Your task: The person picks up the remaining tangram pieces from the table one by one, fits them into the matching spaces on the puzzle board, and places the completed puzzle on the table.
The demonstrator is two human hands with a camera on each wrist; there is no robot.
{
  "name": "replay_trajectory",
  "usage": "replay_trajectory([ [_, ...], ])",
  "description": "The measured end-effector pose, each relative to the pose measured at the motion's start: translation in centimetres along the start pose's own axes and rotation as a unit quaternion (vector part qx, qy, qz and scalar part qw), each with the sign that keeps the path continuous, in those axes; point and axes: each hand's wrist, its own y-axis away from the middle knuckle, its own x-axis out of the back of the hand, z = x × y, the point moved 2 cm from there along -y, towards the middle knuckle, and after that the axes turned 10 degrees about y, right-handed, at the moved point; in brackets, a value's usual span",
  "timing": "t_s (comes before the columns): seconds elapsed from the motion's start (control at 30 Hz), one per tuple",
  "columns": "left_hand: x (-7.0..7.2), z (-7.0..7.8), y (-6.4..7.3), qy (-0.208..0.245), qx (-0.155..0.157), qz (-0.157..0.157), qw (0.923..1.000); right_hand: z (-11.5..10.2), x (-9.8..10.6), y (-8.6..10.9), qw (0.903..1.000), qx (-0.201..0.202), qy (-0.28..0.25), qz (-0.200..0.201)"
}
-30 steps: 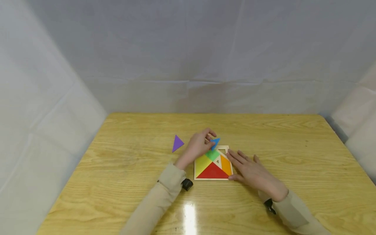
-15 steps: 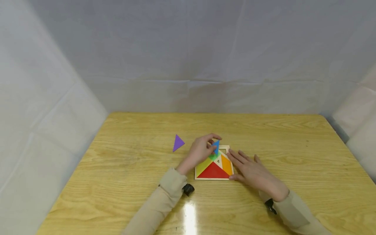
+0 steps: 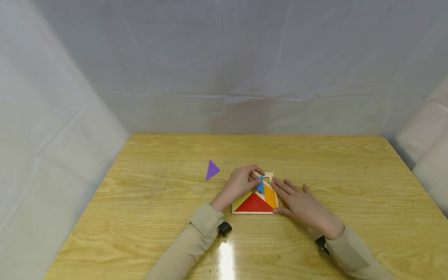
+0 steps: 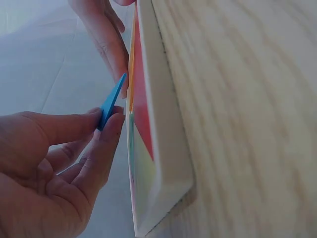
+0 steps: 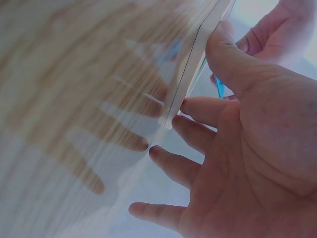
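My left hand [image 3: 240,182] pinches a small blue triangle [image 3: 260,186] between thumb and fingers, over the wooden tangram tray [image 3: 252,212]. In the left wrist view the blue triangle [image 4: 111,101] is tilted and stands off the tray's face. A large red triangle [image 3: 254,204], an orange parallelogram [image 3: 270,196] and a yellow triangle [image 3: 240,200] lie in the tray; the left hand hides the green piece in the head view. My right hand [image 3: 302,206], fingers spread and fairly straight, touches the tray's right side, its thumb [image 5: 225,42] on the edge in the right wrist view.
A purple triangle [image 3: 212,170] lies on the wooden table [image 3: 157,190], left of the tray. White sheeting [image 3: 224,66] stands behind the table and along its sides. Both wrists carry a black strap camera mount [image 3: 224,228].
The left hand has moved slightly right and towards the tray's middle, turning the blue triangle so that it points downward. The right hand stays at the tray's side.
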Motion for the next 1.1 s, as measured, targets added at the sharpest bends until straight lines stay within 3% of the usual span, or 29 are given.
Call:
replay_trajectory([
  [0.4, -0.4, 0.0, 0.2, -0.054, -0.016, -0.023, 0.9982, 0.1, 0.0, 0.1, 1.0000, -0.001, -0.007, -0.006],
  [0.67, -0.7, 0.7, 0.3, -0.093, -0.016, -0.014, 0.9954, 0.1, 0.0, 0.1, 1.0000, 0.001, -0.008, -0.005],
  [1.1, -1.1, 1.2, 0.4, -0.159, -0.013, -0.031, 0.9867, -0.1, 0.2, 0.1, 1.0000, -0.001, -0.008, -0.004],
])
